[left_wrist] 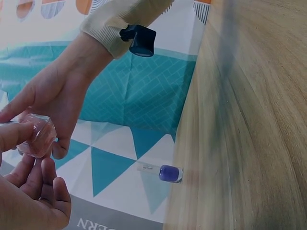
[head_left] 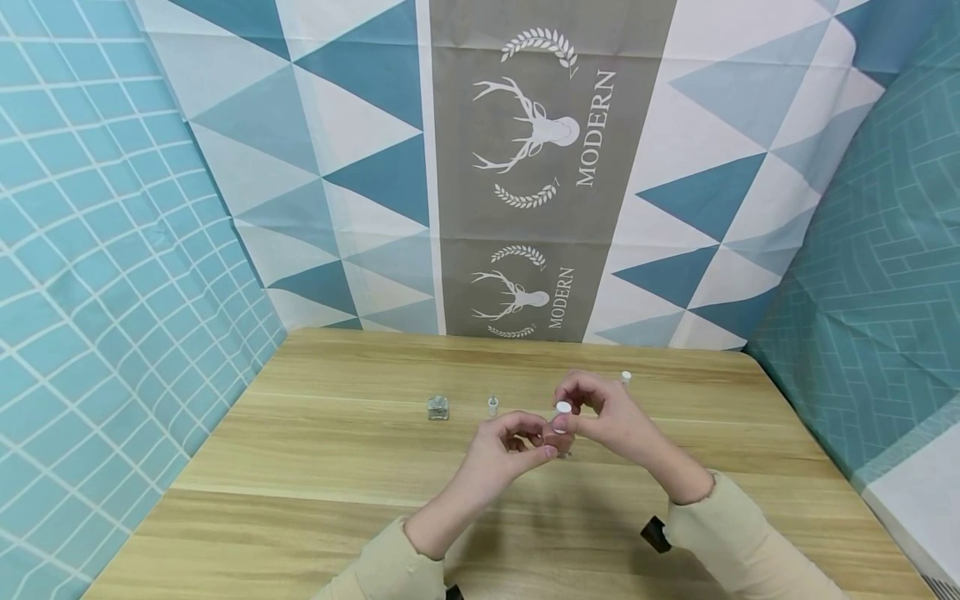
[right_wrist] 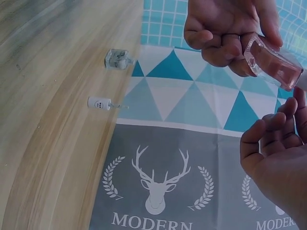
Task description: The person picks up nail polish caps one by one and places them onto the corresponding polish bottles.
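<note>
Above the wooden table, my left hand [head_left: 491, 457] grips a square glass nail polish bottle [head_left: 558, 439] filled with pink polish, fingers and thumb on its sides. The thumb and fingers of my right hand [head_left: 611, 421] pinch its white cap [head_left: 563, 407]. In the right wrist view the pink bottle [right_wrist: 271, 62] lies tilted between both hands, its clear thick base towards the left hand. Left of the hands, an uncapped clear nail polish bottle [right_wrist: 116, 59] stands on the table. Beside it a white cap [right_wrist: 98, 102] stands with its brush pointing up.
A purple nail polish bottle [left_wrist: 170, 173] with a white cap stands behind my right hand, mostly hidden in the head view. Patterned cloth [head_left: 517, 167] hangs along the table's back edge, with blue cloth at both sides. The wooden table [head_left: 337, 467] spreads around the hands.
</note>
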A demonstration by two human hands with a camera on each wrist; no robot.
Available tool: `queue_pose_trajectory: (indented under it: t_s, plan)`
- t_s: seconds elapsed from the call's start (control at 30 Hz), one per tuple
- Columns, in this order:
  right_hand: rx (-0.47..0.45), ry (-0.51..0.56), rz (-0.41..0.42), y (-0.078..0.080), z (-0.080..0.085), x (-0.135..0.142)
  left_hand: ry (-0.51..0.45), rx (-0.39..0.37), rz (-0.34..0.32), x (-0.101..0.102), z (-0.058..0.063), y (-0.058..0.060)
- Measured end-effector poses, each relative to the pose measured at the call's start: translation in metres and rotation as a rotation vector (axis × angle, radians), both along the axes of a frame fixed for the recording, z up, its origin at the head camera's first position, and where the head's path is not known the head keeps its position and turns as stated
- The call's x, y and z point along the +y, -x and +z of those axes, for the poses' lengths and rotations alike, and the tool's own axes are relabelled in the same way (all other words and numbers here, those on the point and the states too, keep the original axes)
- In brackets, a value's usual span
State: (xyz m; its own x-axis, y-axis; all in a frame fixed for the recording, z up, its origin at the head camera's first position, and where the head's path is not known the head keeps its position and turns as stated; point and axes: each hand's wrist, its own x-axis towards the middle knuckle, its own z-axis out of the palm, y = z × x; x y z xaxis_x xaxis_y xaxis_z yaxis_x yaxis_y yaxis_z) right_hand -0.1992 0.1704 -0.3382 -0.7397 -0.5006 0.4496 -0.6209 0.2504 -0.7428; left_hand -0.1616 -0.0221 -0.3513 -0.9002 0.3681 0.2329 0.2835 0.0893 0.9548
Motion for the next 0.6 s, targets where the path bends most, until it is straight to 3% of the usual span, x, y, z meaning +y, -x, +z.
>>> queue_pose_trajectory:
  t_s: [0.27,0.6]
  plan:
    - [-0.014,-0.020,0.026,0.0001,-0.0001,0.0044,-0.008,-0.004,0.016,-0.0012,0.0001,0.0006]
    - [0.031,-0.044,0.132,-0.0030,0.0062,0.0062,-0.003,0.001,0.016,-0.0019,0.0010,0.0001]
